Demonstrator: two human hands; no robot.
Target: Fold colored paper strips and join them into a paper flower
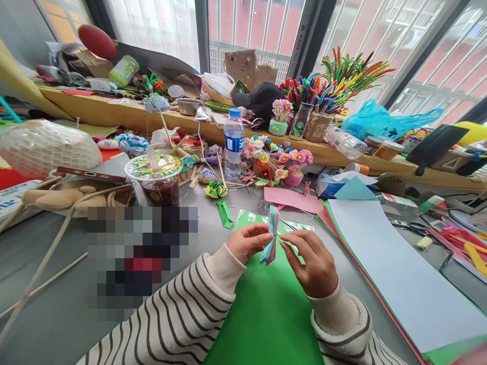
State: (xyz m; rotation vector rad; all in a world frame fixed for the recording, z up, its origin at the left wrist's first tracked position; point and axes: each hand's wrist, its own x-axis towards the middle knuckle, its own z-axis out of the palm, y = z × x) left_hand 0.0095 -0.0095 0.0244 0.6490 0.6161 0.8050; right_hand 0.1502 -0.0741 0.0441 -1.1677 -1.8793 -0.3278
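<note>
My left hand [248, 243] is closed on a pleated paper bundle [274, 221] in light blue and pink, gripping its left side near the middle. The bundle is cinched at its centre and its folds fan out above and below. Just right of that cinched middle, my right hand [315, 261] has thumb and forefinger brought together in a pinch. Whatever is between those fingertips is too fine to make out. Beneath both hands lies a glossy green sheet [266, 314] on the grey table.
A stack of coloured paper [395, 258] lies to the right. A lidded drink cup [158, 185] stands at left, with a water bottle [233, 147] at the back. Paper and pipe-cleaner flowers [279, 156] crowd the rear, below a cluttered wooden ledge [213, 121]. A folded green strip [224, 214] lies nearby.
</note>
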